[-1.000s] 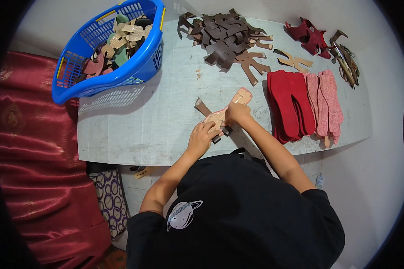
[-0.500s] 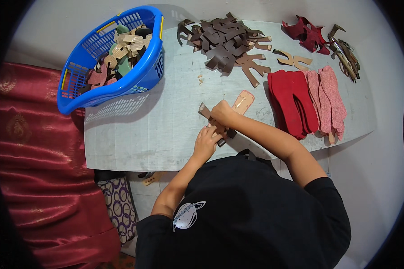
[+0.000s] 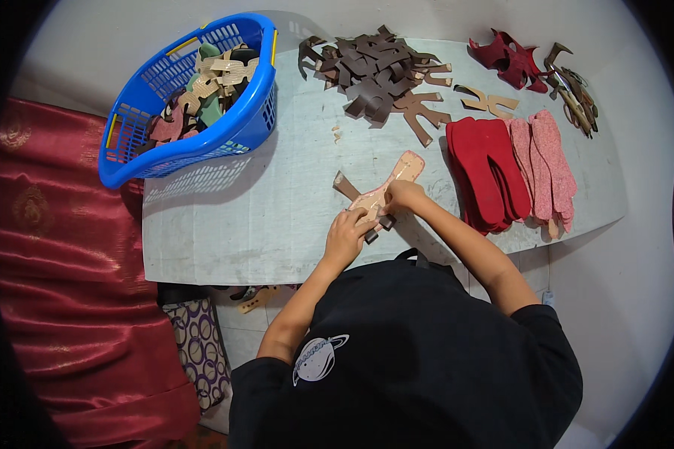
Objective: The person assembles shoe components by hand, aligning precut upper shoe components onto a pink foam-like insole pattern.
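A tan sandal insole point(image 3: 407, 165) with a pinkish rim lies underside up at the near middle of the table. Brown strap pieces stick out around its wider end; one strap end point(image 3: 345, 185) points far left and two darker ends point toward me. My left hand point(image 3: 344, 236) is closed on the wider end, fingers over the surface. Bent over the right edge, my right hand point(image 3: 403, 196) has its fingers pinched by a dark strap end point(image 3: 387, 222). Its fingertips are partly hidden.
A blue basket point(image 3: 232, 142) of cut pieces stands at the left. Brown straps point(image 3: 374, 63) are heaped at the back. Red soles point(image 3: 483, 168) and pink soles point(image 3: 550, 165) lie at the right, with dark red uppers point(image 3: 509, 63) and metal hand tools point(image 3: 573, 93) behind.
My right hand has moved from the insole's left side across to its right edge, uncovering the middle. My left hand has stayed almost in place on the wider end.
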Available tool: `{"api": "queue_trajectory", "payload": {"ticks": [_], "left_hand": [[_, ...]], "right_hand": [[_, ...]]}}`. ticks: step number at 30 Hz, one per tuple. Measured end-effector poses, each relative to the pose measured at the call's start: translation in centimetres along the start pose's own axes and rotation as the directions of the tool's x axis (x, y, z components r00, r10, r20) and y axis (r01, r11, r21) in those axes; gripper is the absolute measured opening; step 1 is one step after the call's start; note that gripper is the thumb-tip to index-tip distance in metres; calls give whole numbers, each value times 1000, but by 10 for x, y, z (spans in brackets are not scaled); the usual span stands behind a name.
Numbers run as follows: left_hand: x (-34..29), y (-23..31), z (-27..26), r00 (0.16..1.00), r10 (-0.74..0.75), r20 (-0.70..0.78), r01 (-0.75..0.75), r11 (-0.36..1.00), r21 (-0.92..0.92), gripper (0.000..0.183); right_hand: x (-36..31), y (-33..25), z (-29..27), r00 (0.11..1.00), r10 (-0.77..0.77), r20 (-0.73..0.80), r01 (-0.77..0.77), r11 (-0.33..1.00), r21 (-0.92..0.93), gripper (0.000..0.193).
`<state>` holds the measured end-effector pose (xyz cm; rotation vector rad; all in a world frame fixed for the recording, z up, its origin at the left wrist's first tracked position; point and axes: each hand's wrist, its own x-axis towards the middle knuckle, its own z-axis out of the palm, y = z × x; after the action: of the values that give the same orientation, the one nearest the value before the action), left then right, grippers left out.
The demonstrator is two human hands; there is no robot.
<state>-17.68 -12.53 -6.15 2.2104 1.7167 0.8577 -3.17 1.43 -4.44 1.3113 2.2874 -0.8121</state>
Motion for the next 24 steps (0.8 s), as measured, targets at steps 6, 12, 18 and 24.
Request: {"api": "queue_trajectory", "payload": {"ticks": [6,12,18,24], "left_hand": [[0,1,-1,1000,-7,-13,7,1000,-8,28],[0,0,-1,1000,-7,-10,7,1000,-5,29],[1,0,-1,1000,-13,-13,12,1000,-17,29],[-2,-5,3,991,-111,-69,96,976,-196,26]], "right_hand": [[-41,0,47,860,-85,-503,277,905,322,24],[-63,15,66,518,-512,-685,559,809,-183,31],[-73,10,70,624,-527,-577,415,849,-328,43],[-75,1,69,748,-466,-473,328,879,-347,49]]}}
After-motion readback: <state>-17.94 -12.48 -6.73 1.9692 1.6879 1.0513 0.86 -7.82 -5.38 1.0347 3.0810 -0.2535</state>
